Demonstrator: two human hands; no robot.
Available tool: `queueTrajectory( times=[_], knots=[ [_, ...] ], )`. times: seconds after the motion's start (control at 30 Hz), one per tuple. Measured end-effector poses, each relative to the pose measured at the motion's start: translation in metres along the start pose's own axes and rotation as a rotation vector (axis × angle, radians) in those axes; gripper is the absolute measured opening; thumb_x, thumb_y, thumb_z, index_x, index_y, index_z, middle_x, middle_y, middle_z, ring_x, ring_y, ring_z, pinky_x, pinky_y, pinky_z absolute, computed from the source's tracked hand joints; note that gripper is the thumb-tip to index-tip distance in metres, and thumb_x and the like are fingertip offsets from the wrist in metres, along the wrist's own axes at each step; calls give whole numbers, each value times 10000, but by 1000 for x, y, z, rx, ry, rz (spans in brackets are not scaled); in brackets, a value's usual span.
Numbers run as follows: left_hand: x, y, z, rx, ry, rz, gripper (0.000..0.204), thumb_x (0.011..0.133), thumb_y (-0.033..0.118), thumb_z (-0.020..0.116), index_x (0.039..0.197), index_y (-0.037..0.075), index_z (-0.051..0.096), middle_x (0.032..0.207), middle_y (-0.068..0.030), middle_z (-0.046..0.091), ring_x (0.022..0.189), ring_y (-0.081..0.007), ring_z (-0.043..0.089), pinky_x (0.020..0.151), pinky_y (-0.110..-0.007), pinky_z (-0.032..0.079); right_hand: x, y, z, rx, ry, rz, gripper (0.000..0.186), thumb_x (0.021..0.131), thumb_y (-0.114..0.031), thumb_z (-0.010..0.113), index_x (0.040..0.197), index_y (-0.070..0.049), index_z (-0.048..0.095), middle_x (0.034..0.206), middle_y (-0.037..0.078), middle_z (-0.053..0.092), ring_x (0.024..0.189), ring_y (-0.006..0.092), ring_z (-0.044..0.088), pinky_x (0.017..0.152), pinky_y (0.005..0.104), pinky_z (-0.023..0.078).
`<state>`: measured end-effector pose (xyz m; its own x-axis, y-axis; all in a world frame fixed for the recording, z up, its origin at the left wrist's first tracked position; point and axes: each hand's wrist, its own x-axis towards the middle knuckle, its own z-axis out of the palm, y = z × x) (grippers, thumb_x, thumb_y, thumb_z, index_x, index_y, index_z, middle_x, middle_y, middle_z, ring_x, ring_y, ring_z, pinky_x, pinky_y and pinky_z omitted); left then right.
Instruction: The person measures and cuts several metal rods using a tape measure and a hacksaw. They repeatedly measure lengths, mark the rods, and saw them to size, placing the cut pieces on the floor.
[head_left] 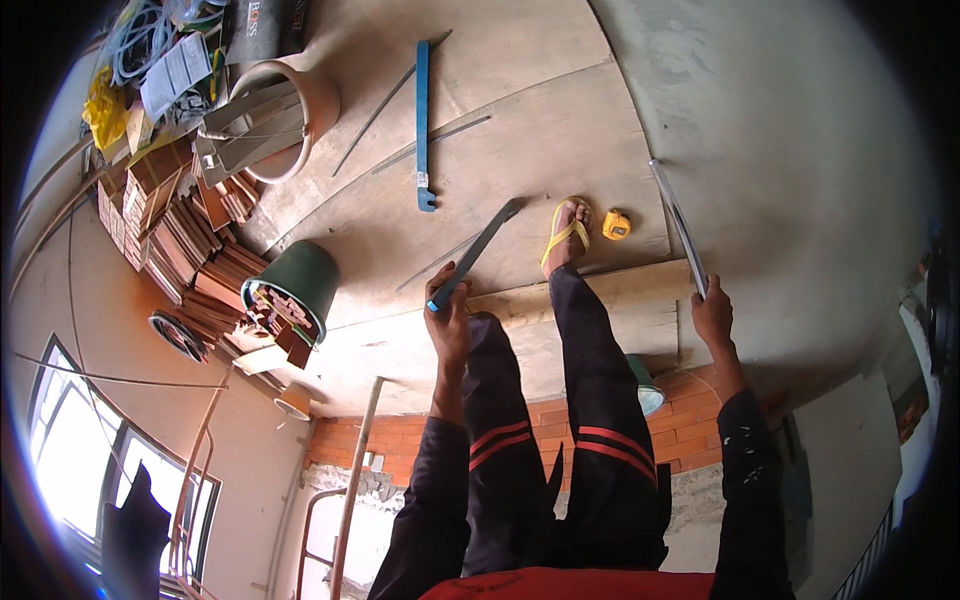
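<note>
My left hand (447, 315) is closed around the lower end of a flat blue bar (483, 243), which slants up to the right and has a bent or hooked far end. My right hand (712, 310), out to the right, grips the near end of a long silvery metal bar (680, 220) that points away from me. Another blue flat bar (422, 120), with a notched near end and a small label, lies on the boards ahead. A yellow tape measure (617, 225) rests beside my sandalled foot (568, 230), between the two hands.
Thin steel rods (390, 105) lie near the loose blue bar. On the left stand a beige bucket (320, 110) holding trowels, a green bucket (312, 280) and stacked reddish tiles (190, 240). A metal pole (358, 480) rises at lower left. Boards (530, 110) cover part of the grey floor.
</note>
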<state>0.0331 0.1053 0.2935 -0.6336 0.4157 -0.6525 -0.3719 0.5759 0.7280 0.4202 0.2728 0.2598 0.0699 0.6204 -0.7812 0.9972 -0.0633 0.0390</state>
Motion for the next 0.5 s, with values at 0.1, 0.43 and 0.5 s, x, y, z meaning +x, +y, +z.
queueTrajectory(
  times=[0.1, 0.43, 0.5],
  knots=[
    [-1, -5, -7, 3, 10, -13, 207, 909, 70, 545, 1099, -10, 534, 1252, -181, 531, 929, -171, 609, 836, -278, 480, -7, 15, 18, -24, 86, -115, 456, 778, -54, 592, 1205, -35, 434, 1059, 235, 570, 979, 399, 576, 827, 471, 473],
    [-1, -22, -49, 377, -230, 252, 126, 895, 83, 583, 1008, 29, 573, 1178, -170, 591, 979, -209, 599, 831, -306, 462, -47, 1, 92, -5, 127, -72, 572, 750, 49, 583, 1264, -44, 349, 1069, 227, 469, 996, 424, 523, 844, 478, 450],
    [3, -23, -59, 449, -321, 272, 127, 891, 82, 586, 1005, 28, 572, 1186, -174, 588, 980, -217, 606, 819, -314, 468, -47, -7, 112, 6, 139, -30, 566, 749, 46, 588, 1257, -40, 354, 1070, 230, 469, 995, 419, 525, 841, 473, 450]
  ],
)
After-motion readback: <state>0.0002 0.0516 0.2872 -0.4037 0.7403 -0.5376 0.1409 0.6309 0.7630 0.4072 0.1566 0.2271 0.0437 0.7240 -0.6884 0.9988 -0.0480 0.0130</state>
